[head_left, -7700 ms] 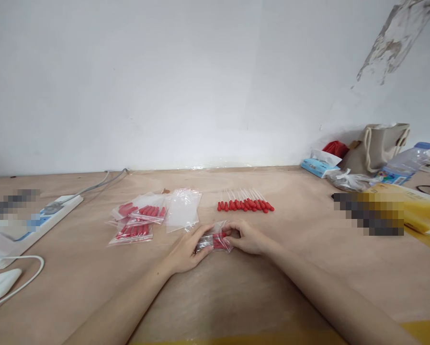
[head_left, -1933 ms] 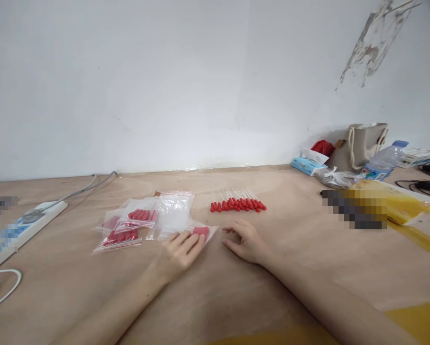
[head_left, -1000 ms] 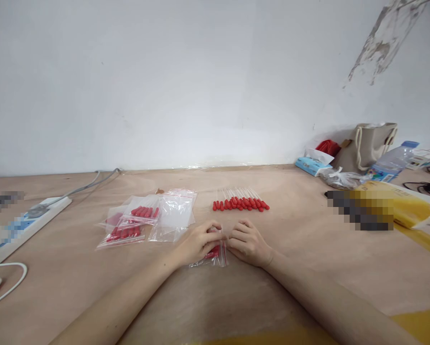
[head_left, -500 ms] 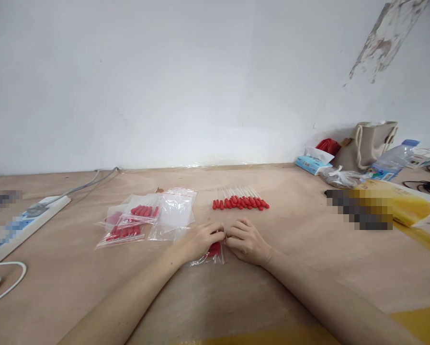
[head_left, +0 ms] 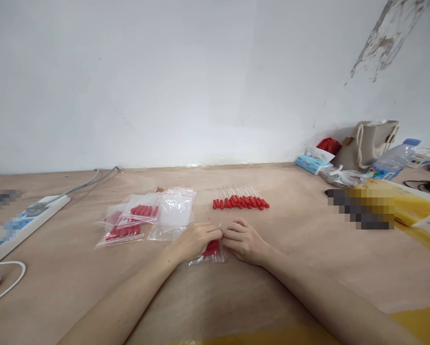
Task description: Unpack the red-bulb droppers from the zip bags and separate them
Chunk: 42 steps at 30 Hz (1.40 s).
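A small clear zip bag of red-bulbed droppers (head_left: 210, 251) lies on the wooden table (head_left: 294, 230) in front of me. My left hand (head_left: 195, 239) and my right hand (head_left: 243, 241) meet at its top edge, fingers pinched together on the bag's seal. Just beyond my hands lies a row of loose droppers with red bulbs (head_left: 241, 202). To the left sit filled bags of droppers (head_left: 129, 223) and a stack of empty clear bags (head_left: 174, 213).
A white power strip (head_left: 28, 215) with its cable lies at the far left, with a white cord (head_left: 6, 282) near it. At the right stand a beige tote bag (head_left: 373, 143), a tissue pack (head_left: 313, 163), a water bottle (head_left: 394, 160) and a yellow package (head_left: 409, 206).
Since 1.9 s ago, both hands have gone from lying flat and apart to pinching the bag's top edge together. The bag has come from beside the bag stack to the middle.
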### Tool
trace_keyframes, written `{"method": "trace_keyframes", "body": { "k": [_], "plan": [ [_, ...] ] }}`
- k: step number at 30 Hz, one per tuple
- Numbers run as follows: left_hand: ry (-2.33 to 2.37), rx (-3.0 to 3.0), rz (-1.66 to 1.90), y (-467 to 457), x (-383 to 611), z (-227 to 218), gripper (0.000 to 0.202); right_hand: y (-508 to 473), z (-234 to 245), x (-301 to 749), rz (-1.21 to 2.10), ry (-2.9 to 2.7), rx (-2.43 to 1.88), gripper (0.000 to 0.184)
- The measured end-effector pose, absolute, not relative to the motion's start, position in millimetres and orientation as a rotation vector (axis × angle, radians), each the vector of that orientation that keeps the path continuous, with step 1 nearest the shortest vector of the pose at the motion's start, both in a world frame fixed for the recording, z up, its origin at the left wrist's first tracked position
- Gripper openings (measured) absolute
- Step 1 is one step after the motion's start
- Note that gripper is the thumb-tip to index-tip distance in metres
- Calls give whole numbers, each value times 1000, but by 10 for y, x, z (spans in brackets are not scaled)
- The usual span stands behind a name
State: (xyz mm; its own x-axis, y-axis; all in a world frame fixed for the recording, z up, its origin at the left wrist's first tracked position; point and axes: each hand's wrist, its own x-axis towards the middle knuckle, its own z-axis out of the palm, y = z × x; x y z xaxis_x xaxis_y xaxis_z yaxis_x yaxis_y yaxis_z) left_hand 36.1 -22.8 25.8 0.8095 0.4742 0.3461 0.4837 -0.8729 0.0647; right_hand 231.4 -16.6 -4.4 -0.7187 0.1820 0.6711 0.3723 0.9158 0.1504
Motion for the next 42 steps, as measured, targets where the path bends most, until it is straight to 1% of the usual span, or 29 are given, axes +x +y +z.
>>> {"method": "trace_keyframes", "body": {
  "k": [3,6,9,12,14,16,19,21,23,25,29,33,38,42],
  "plan": [
    [-926,-2955,-586,-223,287,294,24,-159,-32,2338,-323,-2425,-414,21],
    [-1008,-2930,-608,-184,195,326,26,-188,16,2386,-176,-2483,-481,18],
    [-986,-2922,-658,-150,144,360,25,-227,71,2433,154,-2503,-651,10],
    [-960,-2978,-600,-196,160,408,24,-236,78,2418,496,-2337,-854,19],
    [-1046,-3034,-553,-286,177,435,22,-221,56,2369,611,-2238,-900,23],
    [-1206,-3060,-587,-406,164,438,22,-202,35,2308,656,-2219,-914,22],
    [-1382,-3074,-702,-582,81,379,42,-184,43,2246,656,-2241,-965,19],
    [-1445,-3087,-759,-659,17,309,50,-175,71,2229,671,-2256,-987,16],
    [-1487,-3089,-795,-691,-23,243,51,-164,98,2216,753,-2269,-997,15],
    [-1507,-3083,-806,-690,-31,201,49,-151,105,2190,909,-2239,-1014,17],
    [-1535,-3042,-829,-665,-4,180,48,-144,63,2075,1222,-1993,-1075,22],
    [-1556,-2989,-883,-658,4,170,45,-157,22,1962,1309,-1812,-1069,22],
    [-1536,-2986,-894,-649,-14,152,47,-132,8,1910,1394,-1695,-1063,19],
    [-1565,-2993,-873,-658,-16,178,47,-103,33,1942,1502,-1489,-1123,25]
  ]
}}
